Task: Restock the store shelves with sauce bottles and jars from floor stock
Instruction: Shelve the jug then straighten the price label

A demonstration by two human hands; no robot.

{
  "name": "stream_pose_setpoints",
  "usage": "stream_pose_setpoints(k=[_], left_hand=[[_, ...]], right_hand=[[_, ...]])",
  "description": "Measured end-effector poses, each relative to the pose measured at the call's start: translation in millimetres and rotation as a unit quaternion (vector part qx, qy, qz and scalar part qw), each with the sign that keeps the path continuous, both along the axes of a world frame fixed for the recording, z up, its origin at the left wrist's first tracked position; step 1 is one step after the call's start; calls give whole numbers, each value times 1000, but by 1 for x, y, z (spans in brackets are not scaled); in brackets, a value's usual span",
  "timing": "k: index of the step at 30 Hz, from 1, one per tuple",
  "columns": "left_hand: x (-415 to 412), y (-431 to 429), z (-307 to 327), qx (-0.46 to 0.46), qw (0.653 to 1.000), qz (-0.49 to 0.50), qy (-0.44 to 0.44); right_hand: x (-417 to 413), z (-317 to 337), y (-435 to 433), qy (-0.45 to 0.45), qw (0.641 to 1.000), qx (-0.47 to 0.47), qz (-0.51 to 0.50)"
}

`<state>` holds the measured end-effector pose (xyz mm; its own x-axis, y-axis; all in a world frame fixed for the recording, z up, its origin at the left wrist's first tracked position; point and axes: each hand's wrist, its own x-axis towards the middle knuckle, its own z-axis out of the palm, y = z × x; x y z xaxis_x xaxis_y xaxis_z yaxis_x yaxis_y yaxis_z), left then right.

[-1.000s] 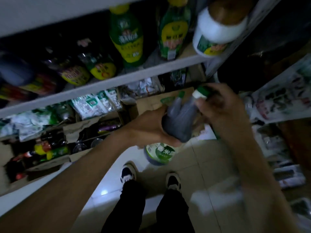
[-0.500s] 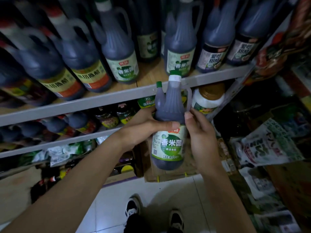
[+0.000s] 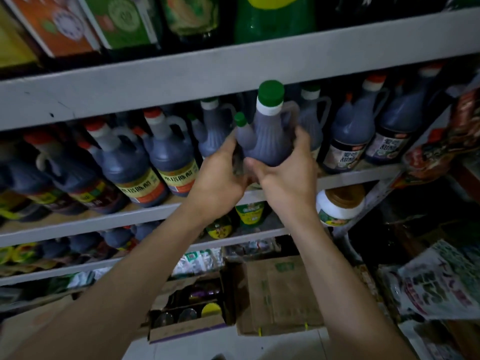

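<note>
My left hand (image 3: 220, 175) and right hand (image 3: 288, 183) each grip, fingers curled, the dark green-capped plastic bottle (image 3: 267, 141), held upright at the front edge of the grey metal shelf (image 3: 358, 175).

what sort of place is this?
Likely a small grocery store: grey shelf packed with rows of dark jugs, an opened cardboard box of stock on the floor, left hand and right hand holding a green-capped jug.

The view was dim with a cool bluish cast; the grey shelf edge (image 3: 161, 81) caught the most light, while the right side lay in deep shadow. Wide-angle distortion bowed it, and the corners looked blurred
</note>
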<state>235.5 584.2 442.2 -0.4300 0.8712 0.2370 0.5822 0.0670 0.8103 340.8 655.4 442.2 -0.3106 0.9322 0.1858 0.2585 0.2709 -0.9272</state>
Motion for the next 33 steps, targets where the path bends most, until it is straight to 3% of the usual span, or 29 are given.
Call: stream_pose_setpoints(k=[5, 10, 15, 21, 28, 33], left_hand=[[-13, -14, -38, -32, 998, 38, -25], [-17, -9, -54, -72, 995, 64, 38], [-15, -7, -62, -82, 994, 76, 1], [-15, -4, -55, -88, 991, 94, -32], [-16, -5, -46, -110, 988, 103, -20], [-4, -21, -11, -92, 989, 106, 56]], right_hand=[[-21, -25, 11, -19, 998, 33, -52], [-41, -37, 13, -46, 991, 71, -104], [-48, -39, 15, -170, 975, 98, -109], [-47, -33, 13, -328, 926, 147, -113], [-28, -56, 4, -328, 931, 147, -61], [-2, -37, -15, -268, 954, 125, -45]])
